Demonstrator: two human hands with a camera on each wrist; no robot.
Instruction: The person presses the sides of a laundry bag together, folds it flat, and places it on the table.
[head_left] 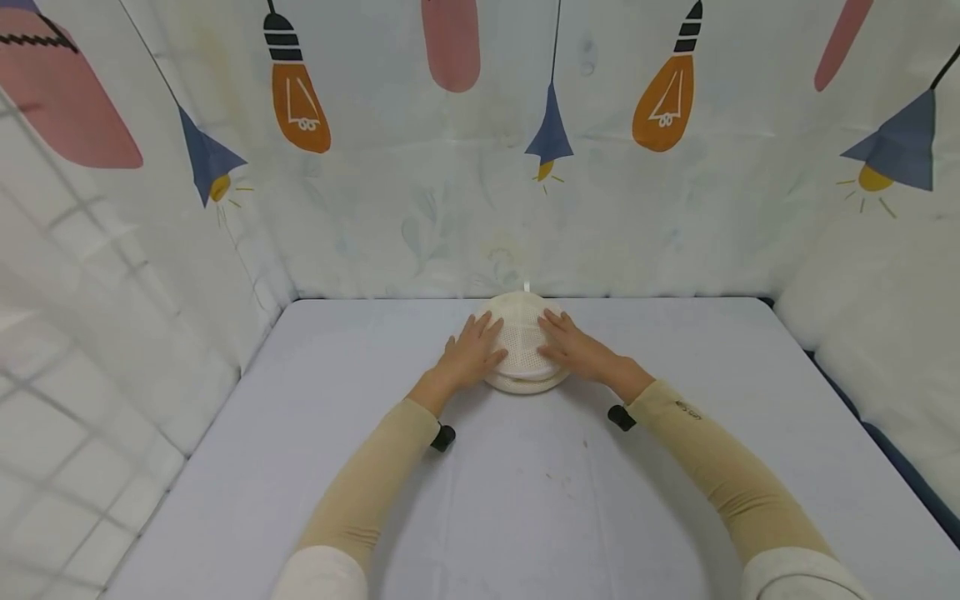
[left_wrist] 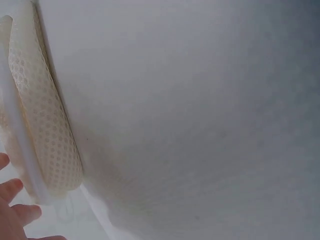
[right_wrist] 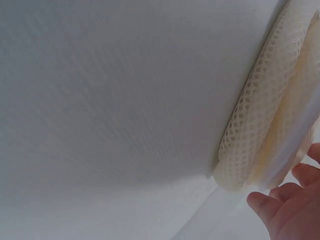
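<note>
A round cream mesh bag [head_left: 521, 340] lies at the far edge of the table, with a small white tab [head_left: 527, 286] at its back. My left hand [head_left: 469, 355] rests on its left side, fingers spread. On the other side my right hand [head_left: 583, 347] touches it with fingers extended toward the middle. Seen from the left wrist, the bag [left_wrist: 47, 120] has stacked layers, a puffy honeycomb-mesh edge and a white band. From the right wrist, fingertips of the right hand [right_wrist: 295, 207] are at the upper layer, above the thick lower mesh roll [right_wrist: 250, 115].
A white cloth covers the table [head_left: 517, 500]. Behind it hangs a white curtain [head_left: 360, 225] printed with lamps and bulbs, and more white fabric [head_left: 877, 292] flanks the right side. A dark wrist device [head_left: 443, 438] sits under the left wrist, another [head_left: 621, 417] under the right.
</note>
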